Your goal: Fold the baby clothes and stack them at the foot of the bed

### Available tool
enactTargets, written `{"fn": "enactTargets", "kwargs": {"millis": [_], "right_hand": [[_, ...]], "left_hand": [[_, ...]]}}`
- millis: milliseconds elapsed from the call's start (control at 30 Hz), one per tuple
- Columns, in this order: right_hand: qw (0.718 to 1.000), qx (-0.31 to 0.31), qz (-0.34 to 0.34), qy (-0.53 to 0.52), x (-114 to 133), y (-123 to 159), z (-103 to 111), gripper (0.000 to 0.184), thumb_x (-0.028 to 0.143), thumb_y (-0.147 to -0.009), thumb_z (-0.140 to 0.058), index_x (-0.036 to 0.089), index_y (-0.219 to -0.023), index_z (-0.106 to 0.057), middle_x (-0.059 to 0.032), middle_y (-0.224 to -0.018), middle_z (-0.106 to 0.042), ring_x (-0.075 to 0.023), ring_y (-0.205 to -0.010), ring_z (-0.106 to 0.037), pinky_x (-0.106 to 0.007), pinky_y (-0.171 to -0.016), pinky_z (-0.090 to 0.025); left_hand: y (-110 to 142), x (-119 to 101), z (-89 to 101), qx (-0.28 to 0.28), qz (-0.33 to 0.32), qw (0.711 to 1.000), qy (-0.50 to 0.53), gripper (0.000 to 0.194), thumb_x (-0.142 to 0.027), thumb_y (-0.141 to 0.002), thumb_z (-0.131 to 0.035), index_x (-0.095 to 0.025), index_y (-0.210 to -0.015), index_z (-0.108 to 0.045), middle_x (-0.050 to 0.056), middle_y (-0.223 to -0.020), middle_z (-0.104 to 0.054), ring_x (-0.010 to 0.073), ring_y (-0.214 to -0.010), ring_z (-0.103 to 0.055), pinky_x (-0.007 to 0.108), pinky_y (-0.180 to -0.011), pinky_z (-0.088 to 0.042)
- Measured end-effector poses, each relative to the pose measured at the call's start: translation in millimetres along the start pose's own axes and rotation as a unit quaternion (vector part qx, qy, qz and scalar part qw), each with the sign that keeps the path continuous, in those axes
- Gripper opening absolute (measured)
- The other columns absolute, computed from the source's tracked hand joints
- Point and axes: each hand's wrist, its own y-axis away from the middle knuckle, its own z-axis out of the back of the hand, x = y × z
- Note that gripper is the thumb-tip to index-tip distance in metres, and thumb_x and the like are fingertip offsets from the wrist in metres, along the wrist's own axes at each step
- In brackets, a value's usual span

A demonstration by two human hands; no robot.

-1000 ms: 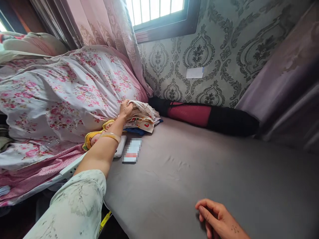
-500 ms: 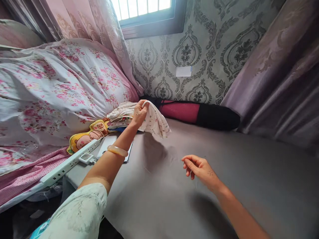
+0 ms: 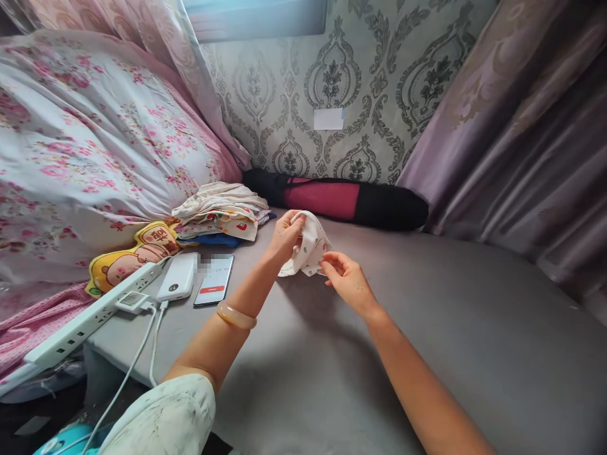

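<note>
A small white cloth (image 3: 309, 248) is held just above the grey bed (image 3: 427, 341), its top edge pinched in the grip of the left hand (image 3: 284, 235), while its lower edge is touched by the loosely spread fingers of the right hand (image 3: 348, 279). A stack of folded clothes (image 3: 222, 212) lies behind, near a phone (image 3: 214, 288), a power bank (image 3: 177, 285) and a flowered quilt (image 3: 95, 139) against the patterned wall (image 3: 360, 76).
</note>
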Motion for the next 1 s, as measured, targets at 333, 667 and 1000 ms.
{"fn": "enactTargets", "kwargs": {"millis": [333,667,1000], "right_hand": [[0.994,-0.096,0.016,0.046,-26.9,-12.7,-21.0,0.053,0.030,-0.073,-0.067,0.024,-0.122,-0.047,-0.0071,-0.107,-0.067,-0.0237,-0.094,-0.067,-0.038,-0.081,-0.055],[0.991,-0.063,0.004,-0.117,-30.2,-16.5,7.4,0.044,0.018,-0.066,-0.058,0.024,-0.110,-0.061,-0.0017,-0.107,-0.071,-0.0226,-0.106,-0.063,-0.038,-0.090,-0.053],[0.976,0.005,-0.073,-0.207,-15.3,-15.2,42.9,0.031,0.020,-0.052,-0.056,0.018,-0.080,-0.068,-0.0003,-0.077,-0.070,-0.0156,-0.068,-0.062,-0.024,-0.060,-0.047]], "left_hand": [[22.8,10.9,-32.6,0.139,0.050,0.989,0.009,0.040,-0.046,-0.073,-0.076,-0.012,-0.091,-0.067,0.003,-0.079,-0.065,0.0122,-0.073,-0.062,0.024,-0.070,-0.053],[19.7,14.9,-12.6,0.092,-0.058,0.980,-0.166,0.039,-0.046,-0.078,-0.070,-0.013,-0.099,-0.065,0.010,-0.101,-0.067,0.0205,-0.094,-0.062,0.032,-0.083,-0.049],[19.7,33.9,-6.0,0.239,-0.019,0.947,-0.215,0.054,-0.048,-0.069,-0.078,-0.017,-0.110,-0.062,0.006,-0.097,-0.065,0.0168,-0.085,-0.060,0.028,-0.074,-0.048]]}}
